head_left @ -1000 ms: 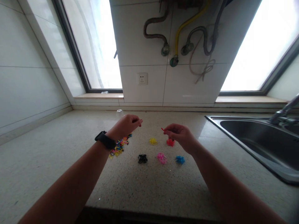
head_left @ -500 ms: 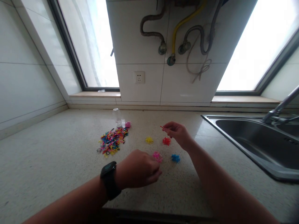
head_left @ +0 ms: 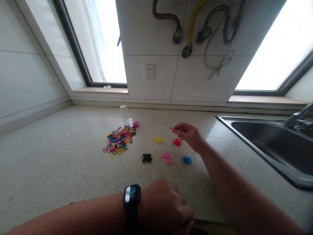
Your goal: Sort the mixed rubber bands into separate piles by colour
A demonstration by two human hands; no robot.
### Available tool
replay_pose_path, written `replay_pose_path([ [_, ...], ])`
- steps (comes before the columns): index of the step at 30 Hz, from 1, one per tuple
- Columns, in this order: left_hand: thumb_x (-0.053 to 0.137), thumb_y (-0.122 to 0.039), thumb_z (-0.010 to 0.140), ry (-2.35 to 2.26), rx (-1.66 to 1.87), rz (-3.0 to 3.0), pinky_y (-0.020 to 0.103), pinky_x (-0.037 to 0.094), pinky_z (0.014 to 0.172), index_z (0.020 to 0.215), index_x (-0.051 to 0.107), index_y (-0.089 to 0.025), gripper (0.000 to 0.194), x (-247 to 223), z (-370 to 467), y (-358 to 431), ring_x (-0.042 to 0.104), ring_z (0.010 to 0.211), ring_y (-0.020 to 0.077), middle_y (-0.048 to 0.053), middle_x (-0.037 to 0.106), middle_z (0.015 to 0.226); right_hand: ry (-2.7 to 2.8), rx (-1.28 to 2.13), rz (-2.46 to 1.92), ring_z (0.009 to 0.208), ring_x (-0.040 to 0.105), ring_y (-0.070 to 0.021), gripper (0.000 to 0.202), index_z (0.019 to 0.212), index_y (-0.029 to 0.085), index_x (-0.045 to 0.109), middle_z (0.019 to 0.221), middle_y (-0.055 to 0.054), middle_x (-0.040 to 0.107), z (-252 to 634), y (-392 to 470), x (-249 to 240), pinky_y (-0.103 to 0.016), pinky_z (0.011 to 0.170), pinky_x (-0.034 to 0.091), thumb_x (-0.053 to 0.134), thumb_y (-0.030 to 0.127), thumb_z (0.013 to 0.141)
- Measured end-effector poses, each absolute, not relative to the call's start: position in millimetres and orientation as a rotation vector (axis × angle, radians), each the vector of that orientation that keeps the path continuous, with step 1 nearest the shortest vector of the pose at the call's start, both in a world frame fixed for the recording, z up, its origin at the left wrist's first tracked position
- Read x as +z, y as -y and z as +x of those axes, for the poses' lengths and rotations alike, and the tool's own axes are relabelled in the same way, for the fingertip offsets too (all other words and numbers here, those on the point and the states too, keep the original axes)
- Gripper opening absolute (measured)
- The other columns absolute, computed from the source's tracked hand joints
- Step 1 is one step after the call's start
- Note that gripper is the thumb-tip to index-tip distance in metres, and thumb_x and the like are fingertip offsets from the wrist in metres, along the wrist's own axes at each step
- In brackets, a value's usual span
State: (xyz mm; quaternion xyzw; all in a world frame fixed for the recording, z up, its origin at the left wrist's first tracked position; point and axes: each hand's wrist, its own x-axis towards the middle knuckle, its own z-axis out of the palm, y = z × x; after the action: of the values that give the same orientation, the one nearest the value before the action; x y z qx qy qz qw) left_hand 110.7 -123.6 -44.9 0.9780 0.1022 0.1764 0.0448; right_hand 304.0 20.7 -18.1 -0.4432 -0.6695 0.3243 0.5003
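My right hand [head_left: 187, 132] is raised above the red pile of rubber bands [head_left: 177, 142], pinching a red rubber band [head_left: 171, 129] between thumb and fingertips. My left hand [head_left: 167, 209], with a dark smartwatch [head_left: 132, 195] on its wrist, is low at the counter's front edge. Its fingers are curled in, and whatever they may hold is hidden. Nearby lie small piles of yellow bands [head_left: 158, 140], black bands [head_left: 147, 158], pink bands [head_left: 167, 158] and blue bands [head_left: 187, 160]. A large mixed-colour heap of bands [head_left: 119, 140] spreads to the left.
Behind the mixed heap stands a clear bottle [head_left: 124, 115], with a pink cap [head_left: 136, 123] beside it. A steel sink [head_left: 226, 125] with a faucet [head_left: 297, 116] is set into the speckled counter [head_left: 61, 163] on the right. Hoses and a socket [head_left: 150, 71] are on the wall.
My left hand has moved from beside the pink pile toward me and rightward to the counter's front edge, uncovering the black pile. The right hand keeps its pinch on the red rubber band. The view has shifted slightly.
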Motion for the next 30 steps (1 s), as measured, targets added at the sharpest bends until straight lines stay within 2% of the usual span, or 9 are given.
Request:
replay_pose_path([
  [8, 0.053, -0.038, 0.089, -0.303, 0.521, 2.964, 0.032, 0.032, 0.041, 0.066, 0.055, -0.019, 0.029, -44.4, 111.2, 122.8, 0.061, 0.052, 0.0150, 0.000, 0.064, 0.058, 1.625, 0.796, -1.019, 0.053, 0.045, -0.0084, 0.031, 0.086, 0.016, 0.070, 0.063, 0.001, 0.060, 299.9, -12.8, -11.8, -0.022, 0.045, 0.035, 0.076, 0.044, 0.074],
  [15, 0.053, -0.039, 0.089, -0.310, 0.531, 2.971, 0.030, 0.029, 0.042, 0.066, 0.053, -0.019, 0.030, -45.1, 110.4, 122.1, 0.059, 0.051, 0.0129, -0.002, 0.063, 0.057, 1.568, 0.899, -0.946, 0.052, 0.044, -0.0070, 0.027, 0.084, 0.017, 0.069, 0.064, 0.002, 0.059, 294.7, -6.6, -5.8, -0.021, 0.045, 0.034, 0.080, 0.038, 0.071],
  [23, 0.054, -0.038, 0.088, -0.303, 0.534, 2.970, 0.030, 0.027, 0.042, 0.066, 0.052, -0.020, 0.029, -45.6, 110.4, 122.5, 0.058, 0.051, 0.0126, -0.002, 0.063, 0.058, 1.557, 0.976, -0.869, 0.053, 0.045, -0.0082, 0.028, 0.082, 0.019, 0.069, 0.062, 0.003, 0.058, 296.5, 0.1, 4.2, -0.023, 0.046, 0.035, 0.082, 0.039, 0.067],
  [26, 0.055, -0.038, 0.088, -0.313, 0.525, 2.979, 0.031, 0.028, 0.042, 0.066, 0.053, -0.020, 0.029, -44.8, 110.3, 122.8, 0.058, 0.051, 0.0126, -0.002, 0.063, 0.058, 1.641, 0.918, -0.914, 0.054, 0.046, -0.0086, 0.027, 0.081, 0.019, 0.069, 0.064, 0.002, 0.059, 305.9, -1.6, 7.5, -0.023, 0.047, 0.036, 0.081, 0.039, 0.068],
  [30, 0.055, -0.038, 0.088, -0.301, 0.524, 2.992, 0.030, 0.028, 0.042, 0.065, 0.053, -0.020, 0.029, -43.7, 109.5, 122.4, 0.057, 0.050, 0.0123, -0.003, 0.061, 0.056, 1.924, 0.673, -1.126, 0.051, 0.044, -0.0083, 0.023, 0.083, 0.018, 0.071, 0.060, 0.003, 0.056, 329.0, -12.4, 2.9, -0.023, 0.048, 0.034, 0.076, 0.039, 0.074],
])
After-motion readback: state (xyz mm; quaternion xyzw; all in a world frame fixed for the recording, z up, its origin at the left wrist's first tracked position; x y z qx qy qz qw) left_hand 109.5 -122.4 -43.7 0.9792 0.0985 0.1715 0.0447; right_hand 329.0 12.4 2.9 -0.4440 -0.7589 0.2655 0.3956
